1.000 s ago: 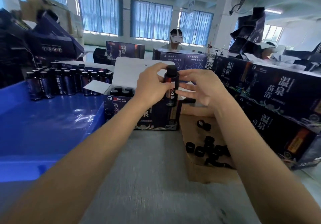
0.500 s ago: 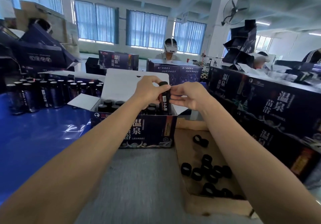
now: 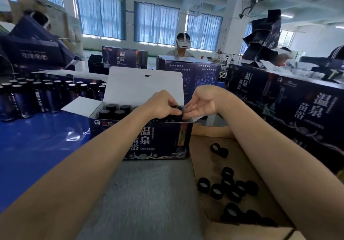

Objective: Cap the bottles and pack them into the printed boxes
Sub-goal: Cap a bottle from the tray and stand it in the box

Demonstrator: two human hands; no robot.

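Note:
An open printed dark-blue box (image 3: 149,141) stands in front of me, white lid flap up. Several capped dark bottles (image 3: 113,110) stand in its left half. My left hand (image 3: 162,104) grips the black cap of a dark bottle (image 3: 177,108) that is sunk into the box's right end, only its top showing. My right hand (image 3: 202,104) hovers just to the right of that cap, fingers apart and touching or almost touching it. Loose black caps (image 3: 227,185) lie in a shallow cardboard tray (image 3: 210,131) at the right.
Rows of dark bottles (image 3: 37,94) stand on a blue surface (image 3: 37,143) at the left. Closed printed boxes (image 3: 297,109) line the right side, more stand behind. A person with a white headset (image 3: 183,44) sits across. Grey tabletop (image 3: 149,193) lies between my arms.
The bottle went from being held up in both hands down into the box's right end. My right hand has loosened off it. The camera tilted down and closer.

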